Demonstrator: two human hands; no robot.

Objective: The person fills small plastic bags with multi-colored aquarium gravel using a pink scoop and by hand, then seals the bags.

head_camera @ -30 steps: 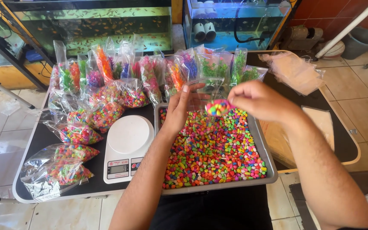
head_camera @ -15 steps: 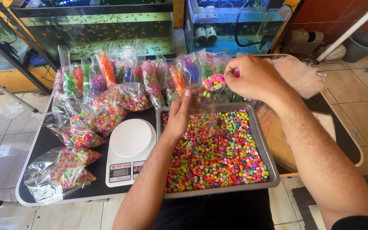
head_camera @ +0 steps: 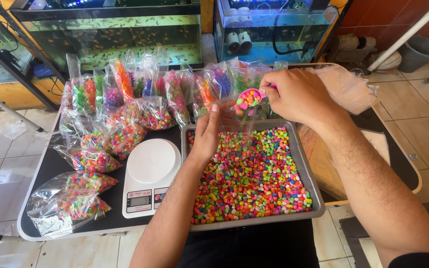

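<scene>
The right hand [head_camera: 299,97] has lifted the full pink scoop [head_camera: 248,98] higher, gripping it over the clear bag [head_camera: 234,124] the left hand [head_camera: 209,134] pinches open above the tray [head_camera: 301,164].

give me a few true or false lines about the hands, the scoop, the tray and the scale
1. The right hand holds a pink scoop full of coloured pebbles. True.
2. The left hand rests on the white scale. False: it holds open a clear bag above the tray.
3. The grey tray is full of multicoloured pebbles. True.
4. The scale has a filled bag on it. False: its plate is bare.
5. Filled bags stand left of the tray. True.
</scene>
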